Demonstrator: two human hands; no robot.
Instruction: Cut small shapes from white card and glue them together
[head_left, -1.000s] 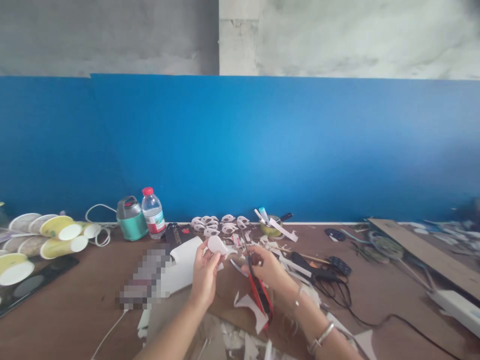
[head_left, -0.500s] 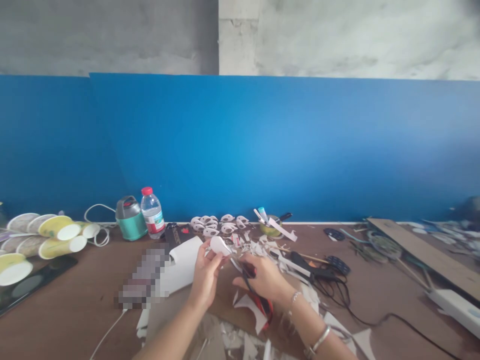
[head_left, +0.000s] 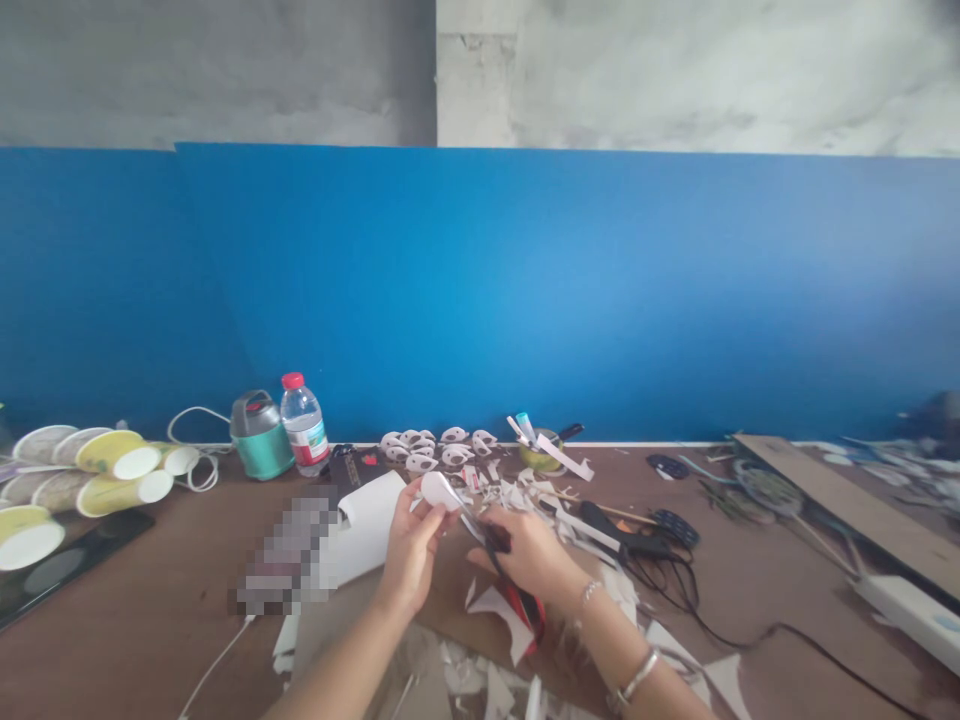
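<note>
Between thumb and fingers, my left hand (head_left: 412, 545) pinches a small white paper piece (head_left: 438, 491) with a rounded end. My right hand (head_left: 525, 550) is closed round scissors with black and red handles (head_left: 534, 612). Their blades point up and left and meet the lower right edge of the paper piece. Behind the hands, several white cut-out shapes with dark dots (head_left: 421, 463) lie in a cluster by the blue partition. A rolled white paper sheet (head_left: 367, 535) rests left of my left hand. Paper scraps (head_left: 504, 618) are scattered beneath and around the scissors.
A red-capped bottle (head_left: 304, 430) and a teal container (head_left: 260, 440) stand at the back left. Paper cups (head_left: 120, 455) lie stacked at far left. A black glue gun (head_left: 637, 540) with its cord sits on the right, near a green bowl (head_left: 541, 458) and a long board (head_left: 855, 510).
The scissors' blades have come closer together at the paper's edge, and my right hand has tightened slightly. My left hand keeps the paper piece in nearly the same place.
</note>
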